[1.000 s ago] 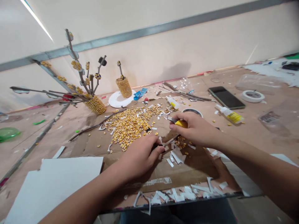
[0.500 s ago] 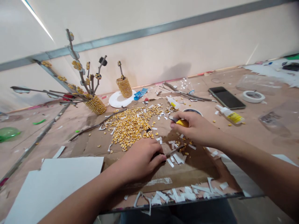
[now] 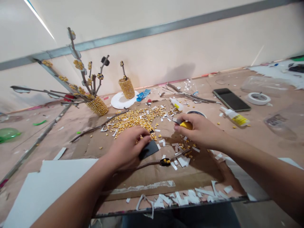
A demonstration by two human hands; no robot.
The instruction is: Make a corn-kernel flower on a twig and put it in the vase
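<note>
The left hand has released the kernel-studded twig, now loose below that grip; its hold on the black card beside it, I can't tell. Right hand stays clamped on the yellow utility knife.

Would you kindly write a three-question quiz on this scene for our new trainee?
1. Of these, which is nearest the left hand?
A) a glue bottle
B) a flat dark piece
C) the tape roll

2. True or false: the dark patch on the front twig carries yellow kernels.

3. Fill in the colour: the tool in the right hand shows gray and ____.

Key:
1. B
2. True
3. Yellow
</note>
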